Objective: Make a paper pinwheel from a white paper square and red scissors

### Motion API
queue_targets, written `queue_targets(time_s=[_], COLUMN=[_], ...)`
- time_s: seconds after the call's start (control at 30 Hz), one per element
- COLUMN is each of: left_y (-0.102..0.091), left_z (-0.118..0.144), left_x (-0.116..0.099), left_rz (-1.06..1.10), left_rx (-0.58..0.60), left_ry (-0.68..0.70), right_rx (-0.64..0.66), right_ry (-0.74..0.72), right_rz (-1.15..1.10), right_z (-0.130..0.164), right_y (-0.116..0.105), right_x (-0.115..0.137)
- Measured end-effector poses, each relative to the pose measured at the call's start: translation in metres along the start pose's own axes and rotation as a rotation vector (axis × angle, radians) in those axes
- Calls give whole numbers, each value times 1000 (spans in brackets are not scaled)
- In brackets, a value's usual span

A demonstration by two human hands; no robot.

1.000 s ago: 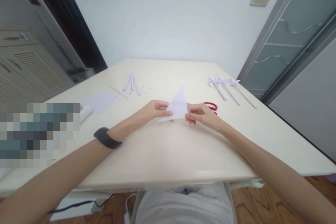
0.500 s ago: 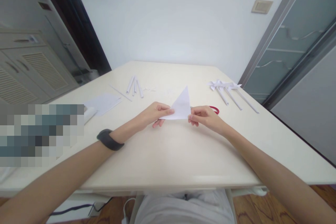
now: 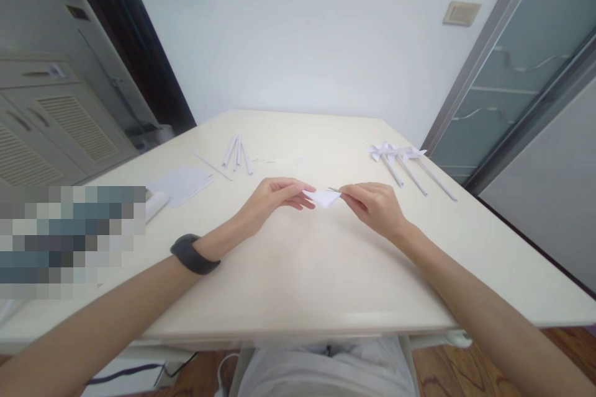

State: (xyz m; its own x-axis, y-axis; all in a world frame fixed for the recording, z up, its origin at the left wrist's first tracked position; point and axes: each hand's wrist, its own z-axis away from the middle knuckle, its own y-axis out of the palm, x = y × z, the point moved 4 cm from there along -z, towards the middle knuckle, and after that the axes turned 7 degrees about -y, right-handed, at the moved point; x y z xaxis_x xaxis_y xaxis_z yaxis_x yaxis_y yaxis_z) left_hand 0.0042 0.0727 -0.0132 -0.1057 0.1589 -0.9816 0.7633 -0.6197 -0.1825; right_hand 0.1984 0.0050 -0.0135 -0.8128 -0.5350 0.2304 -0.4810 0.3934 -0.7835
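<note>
Where it stood upright, the paper triangle [image 3: 325,198] now lies flat, both hands pinching it.

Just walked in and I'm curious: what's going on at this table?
A person seated at the cream table pinches a small folded white paper triangle between the left hand and right hand, low over the tabletop. Three paper pinwheels lie to the right, rolled paper sticks and flat white sheets to the left.
</note>
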Motion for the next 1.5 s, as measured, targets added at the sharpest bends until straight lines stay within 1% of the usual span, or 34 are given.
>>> queue_targets(time_s=[0.13, 0.3, 0.5, 0.7, 0.83, 0.97, 1.1, 1.2, 1.33, 1.5], left_y=[1, -3, -2, 1, 3, 7, 15, 18, 16, 11], left_z=[0, 1, 6, 10, 10, 10, 8, 6, 2, -1], left_x=[2, -1, -9, -13, -11, -10, -5, 3, 12, 13], left_rz=[11, -1, -30, -30, 19, 58, 41, 17, -1, 8], left_rx=[-73, -136, -163, -143, -132, -74, 26, 73, 76, 53], left_ry=[41, 119, 199, 220, 200, 147, 51, -15, -72, -79], right_rx=[-38, -48, 47, 158, 247, 326, 332, 330, 330, 318], right_ry=[39, 120, 168, 161, 143, 114, 95, 81, 60, 50], right_rz=[-38, -217, -485, -622, -655, -639, -591, -564, -534, -521], right_z=[-1, -4, -8, -8, -6, -5, -4, -3, -2, -3], right_y=[-1, -2, -2, 2, 4, 6, 7, 9, 11, 10], right_x=[4, 6, 14, 18, 21, 25, 26, 27, 29, 29])
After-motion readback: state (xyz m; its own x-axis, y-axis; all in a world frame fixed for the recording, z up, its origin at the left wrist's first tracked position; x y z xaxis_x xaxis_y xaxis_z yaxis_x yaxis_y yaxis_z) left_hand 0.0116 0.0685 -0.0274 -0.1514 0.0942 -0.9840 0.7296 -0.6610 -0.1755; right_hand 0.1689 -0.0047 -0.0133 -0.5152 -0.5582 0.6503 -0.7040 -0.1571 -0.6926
